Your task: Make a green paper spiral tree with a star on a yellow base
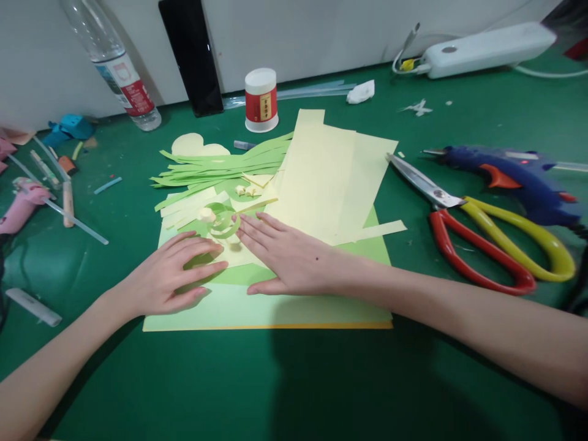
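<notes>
My right hand [285, 251] lies flat with its fingers stretched to the left, its fingertips beside a curled green paper strip [225, 226]. My left hand [177, 272] rests over the left part of the paper stack, fingers apart and slightly bent, holding nothing. Between and beyond the hands sit the curled strip and a small pale paper piece [206, 215]. Beneath both lies a stack of light green sheets [271, 311]. Pale yellow paper [331, 177] covers its right side, and a bundle of green paper strips [229, 168] lies behind my left hand.
At right are scissors [441, 199] with red and yellow handles and a blue glue gun [509, 174]. A pink glue gun [22, 202] lies at left. Along the wall stand a bottle [133, 92], a black phone [193, 58], a red-and-white cup [261, 101] and a white power strip [491, 50].
</notes>
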`<state>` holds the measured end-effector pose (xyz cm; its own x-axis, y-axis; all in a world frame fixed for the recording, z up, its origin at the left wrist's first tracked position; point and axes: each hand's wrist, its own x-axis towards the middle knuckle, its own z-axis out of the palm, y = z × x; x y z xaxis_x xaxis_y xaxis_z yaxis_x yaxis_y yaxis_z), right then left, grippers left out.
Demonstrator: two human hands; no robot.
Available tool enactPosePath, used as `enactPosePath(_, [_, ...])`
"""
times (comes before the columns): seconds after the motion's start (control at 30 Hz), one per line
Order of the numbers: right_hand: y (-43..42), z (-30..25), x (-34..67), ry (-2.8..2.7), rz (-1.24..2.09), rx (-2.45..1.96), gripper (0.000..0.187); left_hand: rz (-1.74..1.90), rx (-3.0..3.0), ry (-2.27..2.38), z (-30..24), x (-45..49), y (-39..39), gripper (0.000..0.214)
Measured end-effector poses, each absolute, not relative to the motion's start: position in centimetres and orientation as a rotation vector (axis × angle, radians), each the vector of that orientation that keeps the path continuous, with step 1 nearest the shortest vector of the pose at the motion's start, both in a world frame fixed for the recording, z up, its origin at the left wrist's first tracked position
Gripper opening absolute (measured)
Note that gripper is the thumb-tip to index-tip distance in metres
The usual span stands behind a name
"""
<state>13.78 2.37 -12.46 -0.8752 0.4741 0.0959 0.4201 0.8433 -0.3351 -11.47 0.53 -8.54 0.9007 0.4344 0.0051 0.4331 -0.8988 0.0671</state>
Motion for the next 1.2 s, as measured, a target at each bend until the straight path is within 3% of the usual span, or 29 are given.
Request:
enactPosePath(0.63, [2.3,-12.6,13.8,-2.839,0.358,-0.669,0.089,-0.023,2.966,0.695,-8.6,-11.3,0.7,0.045])
enactPosePath(0.83, [2.2,-12.2,13.8,-2.796,0.171,-0.674,0.087,-0.015,2.973,0.681,-8.6,-11.4,0.7,0.045])
enactPosePath(0.9, [2.2,-11.3,14.1,-2.775,0.067,-0.678,0.076,-0.008,2.979,0.674,-8.6,-11.4,0.6,0.044])
enactPosePath(1.03, [2.5,-9.0,14.8,-2.663,-0.041,-0.645,0.028,0.019,2.992,0.666,-8.6,-11.5,0.5,0.043])
enactPosePath(1.13, [2.9,-7.6,14.8,-2.363,0.052,-0.679,0.017,0.024,2.996,0.668,-8.7,-11.5,0.5,0.043])
enactPosePath(1.2, [3.4,-7.0,14.5,-2.199,0.255,-0.72,0.02,0.038,3.005,0.674,-8.7,-11.6,0.4,0.044])
